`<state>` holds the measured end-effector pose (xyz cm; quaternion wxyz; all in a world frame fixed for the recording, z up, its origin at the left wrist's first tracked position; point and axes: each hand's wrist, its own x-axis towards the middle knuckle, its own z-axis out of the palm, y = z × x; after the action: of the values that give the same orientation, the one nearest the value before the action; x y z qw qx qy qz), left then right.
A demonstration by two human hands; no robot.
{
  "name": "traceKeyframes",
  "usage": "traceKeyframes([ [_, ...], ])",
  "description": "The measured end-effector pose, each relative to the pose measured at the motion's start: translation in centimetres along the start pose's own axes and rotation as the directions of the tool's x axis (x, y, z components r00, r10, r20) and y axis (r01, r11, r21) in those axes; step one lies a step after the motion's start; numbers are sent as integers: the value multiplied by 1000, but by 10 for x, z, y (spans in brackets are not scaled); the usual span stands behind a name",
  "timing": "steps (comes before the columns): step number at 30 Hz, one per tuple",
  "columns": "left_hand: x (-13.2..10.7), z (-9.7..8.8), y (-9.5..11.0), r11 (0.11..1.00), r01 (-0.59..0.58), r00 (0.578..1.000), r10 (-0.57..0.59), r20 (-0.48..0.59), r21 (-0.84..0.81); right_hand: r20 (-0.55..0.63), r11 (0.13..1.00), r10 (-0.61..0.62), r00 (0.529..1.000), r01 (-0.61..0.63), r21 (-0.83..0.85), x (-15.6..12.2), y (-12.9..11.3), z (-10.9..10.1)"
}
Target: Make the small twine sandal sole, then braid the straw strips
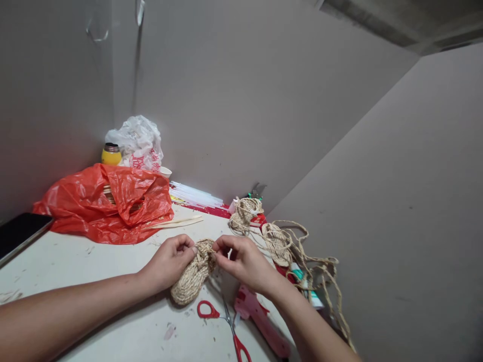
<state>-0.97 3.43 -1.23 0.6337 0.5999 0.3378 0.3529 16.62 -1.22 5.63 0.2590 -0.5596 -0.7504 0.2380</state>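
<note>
Head view, left hand (pixel 169 261): curled over the upper edge of a woven straw piece (pixel 190 284), which is pinched between thumb and fingers.
Head view, right hand (pixel 243 259): fingertips are pressed together on the top end of the same piece, just beside the left thumb; whether a loose strand is held there cannot be told.
Woven straw piece: it is held between both hands, with its lower end resting on the white worktop (pixel 94 271), near the front edge.
Risk, weave: since only the top end is gripped, the end could be pulled loose or the rows spread if the two pinches are drawn apart.
Risk, scissors (pixel 226 322): the red-handled scissors lie just below the right wrist with the blades apart, so a forearm could be caught on them if it is lowered.
Risk, pink tool (pixel 260 322): it lies under the right forearm at the worktop's edge and could be knocked off.
Risk, rope (pixel 320 271): loose straw rope is draped off the right edge by two more woven pieces (pixel 277 241); these could be dragged down if it is snagged.
Further back: a red bag (pixel 109 201) and a white bag (pixel 138 141) are seen well apart from the hands.
</note>
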Motion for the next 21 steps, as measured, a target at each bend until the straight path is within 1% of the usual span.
traceKeyframes([
  [4,-3,1,2,999,14,1000,-13,24,-39,-7,999,-35,999,34,-38,-7,0,1],
  [7,-2,0,4,992,49,998,-43,56,-117,-41,999,-32,999,31,-31,-13,0,0],
  [8,-2,-1,4,987,69,996,-62,59,-142,-73,999,-31,997,30,-21,-15,1,-2],
  [10,0,-3,3,979,111,993,-104,50,-169,-177,1000,-19,984,22,15,-19,4,-9],
  [12,3,-5,1,973,153,988,-149,31,-176,-315,997,17,949,9,81,-23,11,-17],
  [14,7,-8,-2,965,187,982,-188,11,-182,-444,986,75,893,1,169,-26,22,-26],
  [16,11,-11,-5,957,212,976,-219,-13,-197,-527,971,134,840,-4,240,-28,35,-34],
  [17,12,-12,-6,953,222,973,-231,-22,-204,-538,967,156,829,-16,256,-28,42,-37],
  [18,13,-13,-7,951,228,971,-239,-26,-211,-530,966,172,830,-36,258,-27,48,-39],
  [21,15,-14,-9,951,225,972,-234,-18,-212,-436,966,206,876,-111,233,-26,63,-41],
])
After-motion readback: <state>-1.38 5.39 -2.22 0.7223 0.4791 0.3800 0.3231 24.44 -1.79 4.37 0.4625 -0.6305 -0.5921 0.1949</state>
